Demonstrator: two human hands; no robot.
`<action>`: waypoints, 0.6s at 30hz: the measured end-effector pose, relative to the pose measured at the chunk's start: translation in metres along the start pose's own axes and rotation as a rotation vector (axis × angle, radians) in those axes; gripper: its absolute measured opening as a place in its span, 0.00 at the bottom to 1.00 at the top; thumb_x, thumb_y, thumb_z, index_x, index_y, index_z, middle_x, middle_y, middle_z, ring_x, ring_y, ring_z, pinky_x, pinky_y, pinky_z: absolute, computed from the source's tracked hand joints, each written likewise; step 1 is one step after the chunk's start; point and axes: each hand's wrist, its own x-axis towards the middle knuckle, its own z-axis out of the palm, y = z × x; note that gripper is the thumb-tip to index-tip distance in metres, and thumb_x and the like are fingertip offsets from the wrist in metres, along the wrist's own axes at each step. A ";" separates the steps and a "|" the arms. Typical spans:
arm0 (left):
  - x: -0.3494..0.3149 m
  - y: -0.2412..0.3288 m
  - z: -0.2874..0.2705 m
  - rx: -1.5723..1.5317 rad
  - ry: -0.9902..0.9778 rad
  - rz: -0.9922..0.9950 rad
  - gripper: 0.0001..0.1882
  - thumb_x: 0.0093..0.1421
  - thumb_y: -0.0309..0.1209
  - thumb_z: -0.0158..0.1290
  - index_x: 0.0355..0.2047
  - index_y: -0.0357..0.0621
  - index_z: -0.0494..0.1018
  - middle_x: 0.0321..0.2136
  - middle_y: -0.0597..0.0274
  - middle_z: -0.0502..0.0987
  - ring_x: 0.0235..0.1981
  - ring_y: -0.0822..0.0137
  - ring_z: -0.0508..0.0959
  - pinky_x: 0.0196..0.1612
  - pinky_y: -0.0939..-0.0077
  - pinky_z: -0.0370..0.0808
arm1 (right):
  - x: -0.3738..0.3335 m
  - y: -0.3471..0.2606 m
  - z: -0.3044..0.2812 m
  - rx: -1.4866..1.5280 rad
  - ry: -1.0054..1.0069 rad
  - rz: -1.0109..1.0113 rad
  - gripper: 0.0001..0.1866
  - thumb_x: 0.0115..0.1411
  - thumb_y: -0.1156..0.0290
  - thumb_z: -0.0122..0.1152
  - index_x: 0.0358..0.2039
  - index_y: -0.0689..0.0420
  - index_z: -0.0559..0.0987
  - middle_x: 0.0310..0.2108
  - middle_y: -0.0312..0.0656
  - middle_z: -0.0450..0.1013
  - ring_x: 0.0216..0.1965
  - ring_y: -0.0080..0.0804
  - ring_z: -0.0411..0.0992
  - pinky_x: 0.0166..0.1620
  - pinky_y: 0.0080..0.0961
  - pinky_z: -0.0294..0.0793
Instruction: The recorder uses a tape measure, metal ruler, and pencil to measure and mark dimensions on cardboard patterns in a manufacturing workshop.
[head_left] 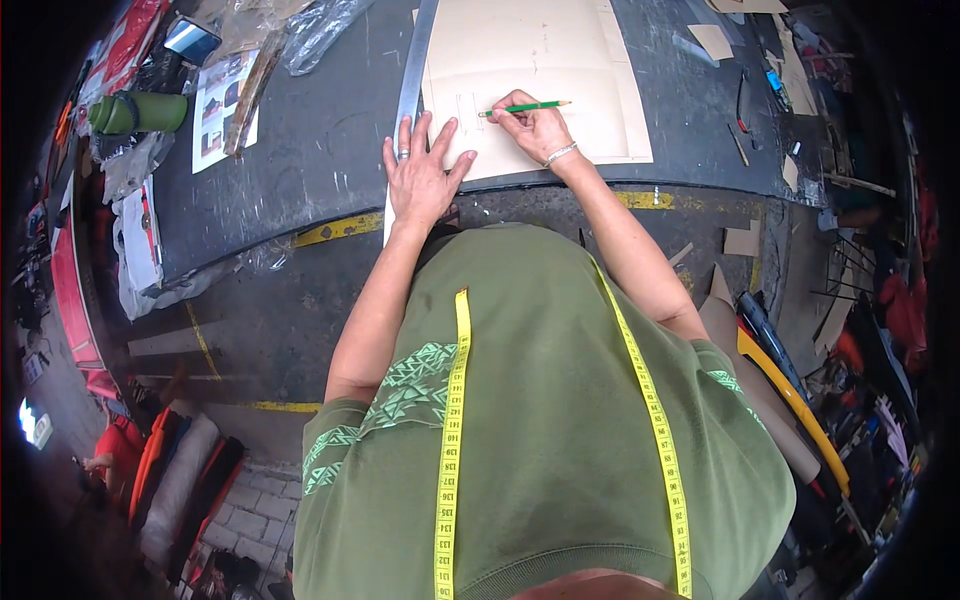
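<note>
A large sheet of tan pattern paper (540, 60) lies on the dark worktable, with faint pencil lines drawn near its left side. My right hand (535, 128) pinches a green pencil (540, 106). Its sharpened tip points right, away from the marks, while the other end is down at the paper beside the drawn lines. My left hand (425, 175) rests flat with fingers spread, over the paper's left edge and a long metal ruler (416, 60). A ring is on one of its fingers.
A dark table (320, 140) carries a green bottle (138, 112), a printed photo sheet (215, 120), a phone (192, 40) and clear plastic (320, 35) at left. Paper scraps (710, 40) lie at right. A yellow tape measure (455, 420) hangs round my neck. Fabric rolls (180, 480) stand lower left.
</note>
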 end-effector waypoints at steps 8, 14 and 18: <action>0.000 0.000 0.000 -0.003 0.007 0.013 0.33 0.66 0.61 0.50 0.67 0.66 0.69 0.70 0.58 0.61 0.75 0.51 0.52 0.73 0.39 0.44 | -0.004 -0.003 0.000 -0.007 -0.024 0.032 0.08 0.66 0.67 0.64 0.40 0.58 0.80 0.32 0.38 0.83 0.37 0.25 0.82 0.42 0.24 0.80; -0.001 -0.001 0.001 -0.002 0.007 0.011 0.33 0.66 0.61 0.50 0.67 0.66 0.69 0.70 0.58 0.61 0.75 0.51 0.52 0.73 0.39 0.44 | -0.015 -0.006 0.001 -0.006 -0.062 -0.002 0.08 0.66 0.66 0.64 0.39 0.58 0.80 0.33 0.38 0.83 0.37 0.26 0.81 0.43 0.24 0.80; -0.002 -0.004 0.003 -0.004 0.026 0.021 0.32 0.66 0.61 0.50 0.67 0.65 0.70 0.69 0.58 0.61 0.74 0.50 0.52 0.73 0.38 0.43 | -0.007 -0.018 0.000 -0.024 -0.034 0.065 0.08 0.67 0.66 0.62 0.39 0.58 0.80 0.33 0.39 0.83 0.37 0.26 0.81 0.43 0.25 0.80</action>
